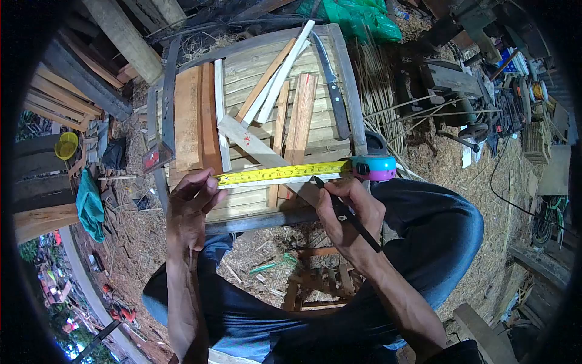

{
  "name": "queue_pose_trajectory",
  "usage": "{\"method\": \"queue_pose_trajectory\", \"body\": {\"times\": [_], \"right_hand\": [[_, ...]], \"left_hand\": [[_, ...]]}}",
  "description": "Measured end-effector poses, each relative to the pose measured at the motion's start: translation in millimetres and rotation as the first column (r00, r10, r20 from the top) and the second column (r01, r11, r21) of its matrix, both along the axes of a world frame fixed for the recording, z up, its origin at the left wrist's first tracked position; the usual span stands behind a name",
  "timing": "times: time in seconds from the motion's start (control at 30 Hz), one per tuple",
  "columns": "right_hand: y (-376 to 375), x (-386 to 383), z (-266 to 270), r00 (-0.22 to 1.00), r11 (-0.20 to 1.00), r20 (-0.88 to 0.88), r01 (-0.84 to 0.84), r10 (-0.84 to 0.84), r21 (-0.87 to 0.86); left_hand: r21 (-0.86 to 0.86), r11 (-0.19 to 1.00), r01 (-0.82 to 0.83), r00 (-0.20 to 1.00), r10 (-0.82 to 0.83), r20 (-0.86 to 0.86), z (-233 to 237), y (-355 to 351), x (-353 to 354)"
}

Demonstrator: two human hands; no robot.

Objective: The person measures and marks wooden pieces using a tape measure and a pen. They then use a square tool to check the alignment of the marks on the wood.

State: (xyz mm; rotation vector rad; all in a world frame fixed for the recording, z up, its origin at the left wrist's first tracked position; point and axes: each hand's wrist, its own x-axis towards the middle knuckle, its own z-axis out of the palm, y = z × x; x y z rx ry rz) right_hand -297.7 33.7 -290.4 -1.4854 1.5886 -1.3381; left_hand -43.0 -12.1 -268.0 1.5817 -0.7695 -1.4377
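A yellow tape blade (273, 173) stretches from a teal and pink tape measure case (374, 167) over a pale wood strip (297, 179). My left hand (189, 209) pinches the blade's free end together with the strip's left end. In my right hand (353, 212) is a black marking pen (348, 217), its tip touching the strip beside the blade. Beneath them, a flat grey-brown board (254, 141) with red marks lies diagonally. Reddish boards (301, 115) and a brown plank (189, 115) rest farther up the slatted table (242, 213).
A long knife (333, 85) lies on the table's right side. Green plastic (357, 18) is behind the table. Thin sticks (379, 91) and a metal vise (467, 115) stand to the right. Stacked timber (60, 97) and a yellow bowl (66, 146) are at the left.
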Motion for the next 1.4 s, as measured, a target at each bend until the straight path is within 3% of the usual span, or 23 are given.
{"method": "queue_pose_trajectory", "body": {"times": [0.3, 0.6, 1.07, 1.4], "right_hand": [[1, 0, 1, 0.999, 0.997, 0.052, -0.006, 0.003, 0.075], [6, -8, 2, 1.000, 1.000, 0.002, 0.021, -0.021, -0.014], [6, -14, 10, 0.999, 0.993, -0.038, -0.012, 0.017, 0.120], [4, -12, 10, 0.999, 0.994, -0.023, -0.025, 0.027, 0.107]], "left_hand": [[-0.017, 1.000, -0.003, 1.000, 0.004, 0.023, 4, 0, -5], [-0.010, 1.000, -0.005, 1.000, 0.005, -0.003, -3, 0, 1], [0.000, 0.999, 0.054, 0.998, -0.054, 0.010, -3, 0, 3], [0.007, 0.999, 0.048, 0.999, -0.048, 0.026, -1, 1, 1]]}}
